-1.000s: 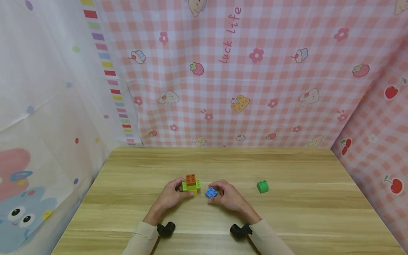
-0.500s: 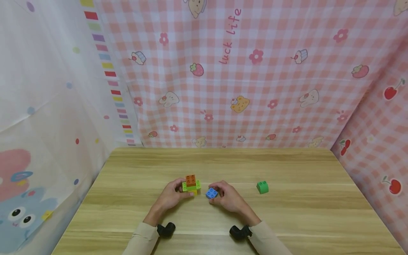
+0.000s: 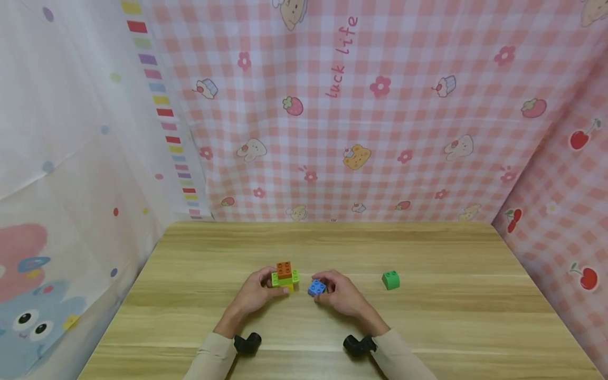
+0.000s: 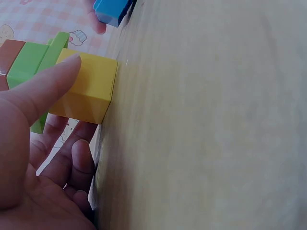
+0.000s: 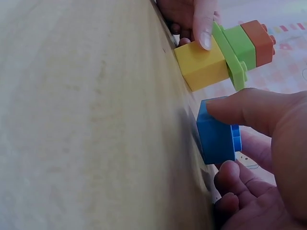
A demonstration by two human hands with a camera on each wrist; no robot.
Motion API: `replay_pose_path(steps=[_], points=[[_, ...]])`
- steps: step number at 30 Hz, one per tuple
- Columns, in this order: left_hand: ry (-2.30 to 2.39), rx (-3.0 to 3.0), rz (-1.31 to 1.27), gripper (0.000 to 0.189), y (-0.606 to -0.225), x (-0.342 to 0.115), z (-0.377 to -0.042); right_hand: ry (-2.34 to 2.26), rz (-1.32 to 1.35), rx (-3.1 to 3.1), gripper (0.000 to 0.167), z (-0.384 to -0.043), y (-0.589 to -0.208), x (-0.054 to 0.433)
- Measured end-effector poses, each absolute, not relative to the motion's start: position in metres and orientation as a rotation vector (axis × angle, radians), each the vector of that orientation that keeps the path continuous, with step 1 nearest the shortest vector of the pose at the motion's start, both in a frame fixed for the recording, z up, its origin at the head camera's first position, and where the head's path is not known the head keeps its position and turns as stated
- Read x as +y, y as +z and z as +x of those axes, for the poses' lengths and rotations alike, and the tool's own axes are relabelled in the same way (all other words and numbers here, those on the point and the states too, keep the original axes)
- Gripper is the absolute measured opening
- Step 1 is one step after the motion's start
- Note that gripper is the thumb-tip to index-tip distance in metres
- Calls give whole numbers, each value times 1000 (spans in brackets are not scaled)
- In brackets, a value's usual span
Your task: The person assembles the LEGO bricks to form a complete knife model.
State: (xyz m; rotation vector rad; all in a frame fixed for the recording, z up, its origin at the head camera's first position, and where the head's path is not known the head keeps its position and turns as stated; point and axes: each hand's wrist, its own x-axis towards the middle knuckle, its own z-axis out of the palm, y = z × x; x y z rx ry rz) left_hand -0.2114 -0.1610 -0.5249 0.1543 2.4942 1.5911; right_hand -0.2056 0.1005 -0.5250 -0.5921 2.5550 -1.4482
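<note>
My left hand [image 3: 257, 290] grips a small stack of toy building blocks around its base. The stack has a yellow block [image 4: 91, 86] at the bottom, light green blocks [image 5: 240, 48] above it and an orange-brown block [image 3: 284, 269] on top. It stands upright on the table. Just to its right, my right hand [image 3: 340, 293] pinches a blue block [image 3: 316, 287] between thumb and fingers, studs facing up. The right wrist view shows the blue block [image 5: 218, 132] at the table surface, a small gap away from the stack.
A green block [image 3: 391, 280] with a curved side sits on the wooden table [image 3: 446, 327], off to the right of my right hand. A pink checked cloth [image 3: 332, 121] hangs behind the table, with more cloth at both sides.
The blue block has turned slightly in my right hand and shifted a touch to the right. My left hand and the stack stay put.
</note>
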Motion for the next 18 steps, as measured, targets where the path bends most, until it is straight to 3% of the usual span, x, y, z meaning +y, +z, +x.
replay_pose_path(steps=[7, 18], points=[[1600, 2487, 143, 37, -526, -162, -211, -1510, -545, 2496, 46, -211, -521, 103], [1634, 2488, 133, 35, -516, -158, -205, -1623, -504, 2463, 35, -222, -493, 98]])
